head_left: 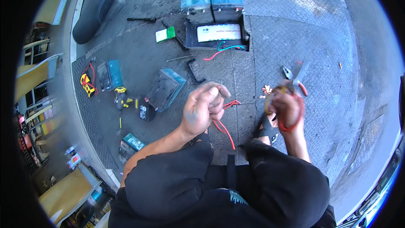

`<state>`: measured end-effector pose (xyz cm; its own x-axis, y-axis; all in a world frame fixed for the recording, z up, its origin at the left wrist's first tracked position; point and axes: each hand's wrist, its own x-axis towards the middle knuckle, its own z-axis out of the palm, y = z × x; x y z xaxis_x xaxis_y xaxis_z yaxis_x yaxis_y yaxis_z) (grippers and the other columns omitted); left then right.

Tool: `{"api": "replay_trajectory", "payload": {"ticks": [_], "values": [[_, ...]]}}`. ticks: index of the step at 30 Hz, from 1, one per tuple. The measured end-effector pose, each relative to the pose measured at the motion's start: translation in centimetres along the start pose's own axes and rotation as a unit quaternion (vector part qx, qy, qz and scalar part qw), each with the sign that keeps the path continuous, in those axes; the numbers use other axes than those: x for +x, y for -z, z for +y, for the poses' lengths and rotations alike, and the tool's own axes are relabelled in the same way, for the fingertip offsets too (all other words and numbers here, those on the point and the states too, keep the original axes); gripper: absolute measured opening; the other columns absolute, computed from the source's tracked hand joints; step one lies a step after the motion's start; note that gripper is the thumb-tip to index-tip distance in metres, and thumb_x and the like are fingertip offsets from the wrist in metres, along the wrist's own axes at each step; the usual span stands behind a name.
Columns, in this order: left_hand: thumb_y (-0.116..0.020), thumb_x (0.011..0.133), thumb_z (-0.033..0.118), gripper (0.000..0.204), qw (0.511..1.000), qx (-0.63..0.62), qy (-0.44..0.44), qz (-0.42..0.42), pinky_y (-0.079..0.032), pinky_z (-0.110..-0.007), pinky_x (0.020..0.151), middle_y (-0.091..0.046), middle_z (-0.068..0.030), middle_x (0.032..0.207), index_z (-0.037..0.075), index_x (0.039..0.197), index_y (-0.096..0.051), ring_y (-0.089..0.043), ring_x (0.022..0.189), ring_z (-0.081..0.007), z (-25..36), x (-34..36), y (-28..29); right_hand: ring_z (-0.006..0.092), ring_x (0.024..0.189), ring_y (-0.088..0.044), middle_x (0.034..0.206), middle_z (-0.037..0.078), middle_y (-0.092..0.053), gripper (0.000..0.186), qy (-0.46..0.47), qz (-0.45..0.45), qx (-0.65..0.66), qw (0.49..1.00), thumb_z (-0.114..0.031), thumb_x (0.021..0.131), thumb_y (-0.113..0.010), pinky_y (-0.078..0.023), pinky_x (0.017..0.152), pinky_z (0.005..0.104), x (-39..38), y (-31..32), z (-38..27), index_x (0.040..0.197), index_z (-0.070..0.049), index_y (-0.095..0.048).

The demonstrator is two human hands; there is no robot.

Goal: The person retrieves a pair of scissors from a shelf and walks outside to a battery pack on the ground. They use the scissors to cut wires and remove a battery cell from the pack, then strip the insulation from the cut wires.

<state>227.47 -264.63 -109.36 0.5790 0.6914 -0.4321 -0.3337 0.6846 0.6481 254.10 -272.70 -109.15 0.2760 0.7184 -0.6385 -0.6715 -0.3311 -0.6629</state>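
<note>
My left hand is closed in a pinch, a bit of red showing at its fingertips. Lengths of red wire come out from under it and hang between my knees. Over on the right, my right hand is smeared by motion, its fingers wrapped round a tool with red handles; the tool's exact kind is too blurred to tell. Small copper-coloured pieces lie on the floor just left of that hand. Beyond it rest a red-handled cutting tool and a small dark-and-silver tool.
Ahead stands an open black battery case with red and green wires, two batteries behind it. More batteries sit at left, near a yellow multimeter and a yellow screwdriver-like tool. A black seat lies far left.
</note>
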Motion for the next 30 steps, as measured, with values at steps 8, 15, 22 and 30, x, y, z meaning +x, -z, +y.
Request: {"api": "replay_trajectory", "payload": {"ticks": [8,15,22,30], "values": [[-0.053,0.118,0.016,0.032,0.990,0.100,-0.102,0.002,-0.040,-0.025,0.059,-0.046,0.0046,0.076,-0.004,0.138,-0.069,-0.040,0.066,-0.0043,-0.2,0.5,-0.5,0.0181,0.091,-0.066,0.100,0.007,-0.068,0.034,-0.016,-0.181,-0.306,0.935,-0.007,0.100,-0.071,-0.054,0.080,0.0343,0.3,0.3,2.7,0.130,0.000,-0.058],[-0.059,0.116,0.016,0.030,0.997,-0.007,-0.065,0.039,-0.046,-0.025,0.060,-0.053,0.0039,0.075,0.001,0.140,-0.070,-0.046,0.065,-0.0049,-0.1,0.8,-0.5,0.0142,0.080,-0.069,0.096,0.007,-0.074,0.031,-0.097,-0.311,-0.291,0.899,-0.014,0.105,-0.076,-0.056,0.074,0.0302,-0.2,-1.8,4.1,0.127,0.000,-0.059],[-0.056,0.114,0.011,0.023,0.997,0.010,-0.019,0.076,-0.041,-0.023,0.053,-0.052,0.0017,0.081,-0.001,0.130,-0.066,-0.047,0.061,-0.0044,0.0,0.9,0.2,0.0159,0.065,-0.066,0.086,0.010,-0.067,0.010,-0.043,-0.177,-0.135,0.974,-0.003,0.106,-0.063,-0.052,0.059,0.0302,1.0,-1.6,4.4,0.114,0.000,-0.057],[-0.070,0.103,0.005,0.028,0.965,0.118,0.235,0.009,-0.036,-0.022,0.056,-0.058,0.0067,0.080,-0.001,0.131,-0.068,-0.046,0.063,-0.0010,-2.7,1.7,-0.3,0.0111,0.064,-0.063,0.082,0.005,-0.066,0.008,0.003,-0.174,-0.253,0.952,-0.002,0.100,-0.063,-0.048,0.055,0.0261,1.5,-2.2,4.4,0.108,-0.002,-0.061]]}}
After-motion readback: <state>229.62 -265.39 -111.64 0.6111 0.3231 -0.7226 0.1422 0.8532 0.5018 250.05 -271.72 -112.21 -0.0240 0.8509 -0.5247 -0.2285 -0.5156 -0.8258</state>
